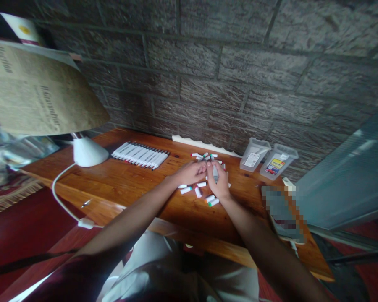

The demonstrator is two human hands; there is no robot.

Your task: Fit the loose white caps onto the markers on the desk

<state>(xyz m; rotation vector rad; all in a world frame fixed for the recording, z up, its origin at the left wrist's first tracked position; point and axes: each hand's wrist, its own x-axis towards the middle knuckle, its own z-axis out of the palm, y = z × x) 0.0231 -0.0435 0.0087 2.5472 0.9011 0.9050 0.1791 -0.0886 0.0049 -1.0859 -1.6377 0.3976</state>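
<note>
Dark stone-block wall [189,71] behind a wooden bench [113,184], seen from the head camera looking forward and down. Two bare forearms reach in from the near edge to the middle of the bench, where short white caps [201,184] with coloured ends lie loose under and around the hands. Left hand [193,172] and right hand [220,183] meet at the fingertips; the left is curled, the right arched with its thumb apart from the fingers. Whether they pinch anything cannot be told.

Caps lie on their sides, pointing different ways. Nearest the person, an orange-ended cap [210,199] and a green-ended cap [214,202] lie almost parallel, slanting, coloured ends to the left and slightly nearer. Further left, a teal-ended cap [185,190] lies nearly crosswise, colour to the right.

Left of the hands, a row of white markers [140,155] lies side by side, each long axis running from near left to far right. Beyond them stands a lamp [88,152] with a newsprint shade. Two clear plastic containers [255,155] stand at the right, near the wall.
</note>
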